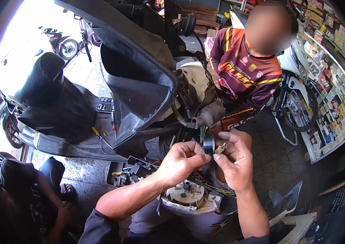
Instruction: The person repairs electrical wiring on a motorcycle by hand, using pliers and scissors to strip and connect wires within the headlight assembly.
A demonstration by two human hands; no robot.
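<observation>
Both my hands meet in front of the scooter, over my lap. My left hand (182,160) pinches at the lower edge of what looks like a roll of black tape (209,143). My right hand (237,160) is closed, thumb and fingers around a small cream-coloured piece (220,149) beside the roll; its exact kind is unclear. Thin green and yellowish wires (202,133) show just behind the roll. Below, a whitish housing with a round back (185,196) rests on my lap, with yellow wires (219,190) by its right side.
A partly stripped scooter (140,95) fills the left and middle. Two screwdrivers (114,124) (101,137) lie on it, and a tray of tools (125,175) sits below. Across from me a person in a maroon jersey (241,69) stands; another sits lower left. At right are a motorcycle wheel (301,103) and a display case (335,97).
</observation>
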